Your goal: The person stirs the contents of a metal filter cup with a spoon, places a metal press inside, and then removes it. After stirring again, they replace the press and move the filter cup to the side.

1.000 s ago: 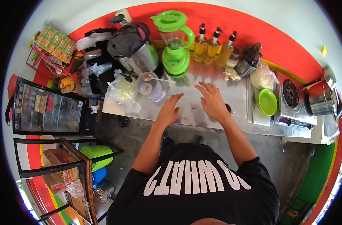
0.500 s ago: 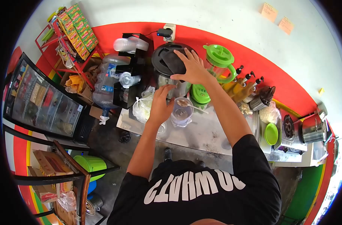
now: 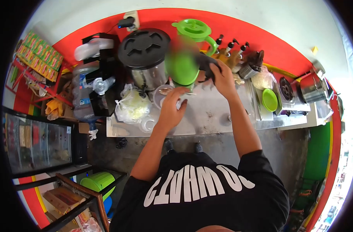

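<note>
Both hands are over the metal counter (image 3: 207, 116). My left hand (image 3: 173, 106), its fingers spread, is beside a clear plastic cup (image 3: 159, 97) with a spoon in it. My right hand (image 3: 223, 79) has its fingers wrapped round a dark, flat object (image 3: 206, 65), which hangs beside the green blender base (image 3: 182, 69). Part of that base is blurred. Left of it stands a large container with a black lid (image 3: 144, 48). A clear bag with pale green contents (image 3: 133, 105) lies left of the cup, near an empty clear cup (image 3: 147, 124).
A green-lidded pitcher (image 3: 194, 29) and pump bottles (image 3: 228, 50) stand by the wall. Farther right are a green bowl (image 3: 269, 99), a burner (image 3: 286, 91) and a steel pot (image 3: 313, 91). A water jug (image 3: 82, 92) stands at the left.
The view has shifted. My right hand has come off the black lid with the dark object and moved right, beside the blender base. My left hand has moved lower, toward the counter.
</note>
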A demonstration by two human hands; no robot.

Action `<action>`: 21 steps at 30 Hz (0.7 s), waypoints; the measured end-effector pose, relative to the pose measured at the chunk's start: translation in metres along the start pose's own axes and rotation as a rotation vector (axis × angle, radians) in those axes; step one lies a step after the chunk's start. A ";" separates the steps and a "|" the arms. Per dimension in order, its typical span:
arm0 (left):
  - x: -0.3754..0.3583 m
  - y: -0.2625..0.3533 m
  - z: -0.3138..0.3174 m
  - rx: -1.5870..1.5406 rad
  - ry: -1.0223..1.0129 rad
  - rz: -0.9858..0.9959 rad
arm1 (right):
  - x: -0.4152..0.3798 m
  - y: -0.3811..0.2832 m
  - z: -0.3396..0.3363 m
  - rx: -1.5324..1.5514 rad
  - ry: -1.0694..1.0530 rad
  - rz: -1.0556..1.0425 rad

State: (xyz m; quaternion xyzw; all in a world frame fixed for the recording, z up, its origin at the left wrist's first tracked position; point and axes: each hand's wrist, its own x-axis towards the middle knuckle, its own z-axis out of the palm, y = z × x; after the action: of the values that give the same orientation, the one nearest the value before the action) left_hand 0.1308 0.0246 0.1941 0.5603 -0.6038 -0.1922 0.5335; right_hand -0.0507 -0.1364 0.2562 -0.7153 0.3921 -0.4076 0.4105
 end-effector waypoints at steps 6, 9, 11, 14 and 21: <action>-0.029 0.002 0.066 -0.145 -0.418 -0.075 | -0.083 0.067 -0.044 0.014 0.310 0.354; -0.053 -0.028 0.090 -0.078 -0.524 -0.136 | -0.112 0.122 -0.026 -0.302 0.425 0.299; -0.068 -0.049 0.097 -0.016 -0.546 -0.160 | -0.125 0.126 -0.006 -0.486 0.431 0.328; -0.085 -0.069 0.093 0.033 -0.534 -0.348 | -0.139 0.198 0.020 -0.763 0.443 0.244; -0.116 -0.088 0.055 0.113 -0.358 -0.465 | -0.122 0.262 0.053 -0.751 0.105 0.389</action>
State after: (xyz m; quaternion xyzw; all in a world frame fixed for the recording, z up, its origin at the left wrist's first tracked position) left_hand 0.1022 0.0804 0.0523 0.6696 -0.5534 -0.3710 0.3282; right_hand -0.1054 -0.1063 -0.0309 -0.7062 0.6613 -0.1873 0.1700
